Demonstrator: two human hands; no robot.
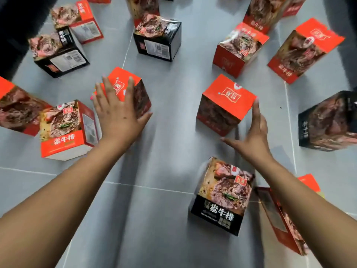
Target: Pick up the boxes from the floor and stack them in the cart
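Observation:
Several red and black food boxes stand scattered on the grey tiled floor (170,132). My left hand (116,111) lies with spread, straight fingers on the top of a red box (139,93) left of centre, thumb out to the right. My right hand (251,136) is spread wide beside another red box (228,95); its fingertips touch that box's right edge and the thumb points left below it. No cart is in view.
A black box (222,202) stands near my right forearm, with a red box (280,219) lying partly under that arm. More boxes ring the space: red ones (65,130) at left, black ones (158,39) farther back and at right (328,122).

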